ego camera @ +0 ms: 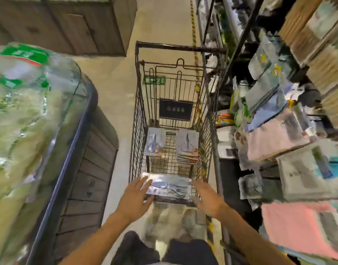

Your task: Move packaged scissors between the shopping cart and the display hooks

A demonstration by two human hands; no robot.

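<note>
A shop aisle: wire shopping cart (139,119), racks of packaged goods (279,131) alongside.

We cannot read the print on the black rectangular sign (176,109) in the wire cart. Goods on the blurred metal shelving (290,115) smear together. The clear-wrapped green bale (21,119) runs off the left edge.
</note>
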